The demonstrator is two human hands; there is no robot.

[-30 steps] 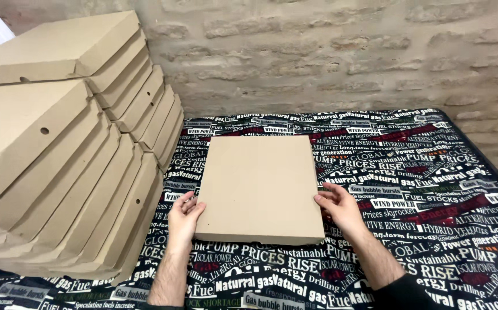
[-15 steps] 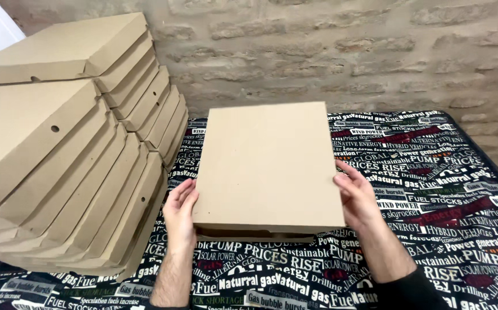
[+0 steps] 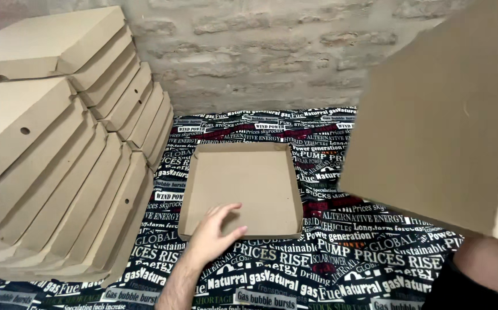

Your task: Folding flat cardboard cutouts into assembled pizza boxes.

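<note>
A person's left hand [image 3: 217, 232] rested open, fingers spread, on the near edge of a shallow square brown cardboard tray [image 3: 242, 189] lying on a black cloth printed with white lettering [image 3: 329, 258]. The right hand, barely visible, seemingly held a flat brown cardboard lid [image 3: 438, 126] raised at right. Stacked matte cardboard boxes [image 3: 59, 143] leaned left.

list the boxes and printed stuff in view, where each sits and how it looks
Open box tray: centre, square, shallow, plain brown; left hand on its near edge.
Lid: raised at right, flat brown.
Stacked boxes: left, leaning, brown.
Printed cloth: underneath, black, white and red lettering.
</note>
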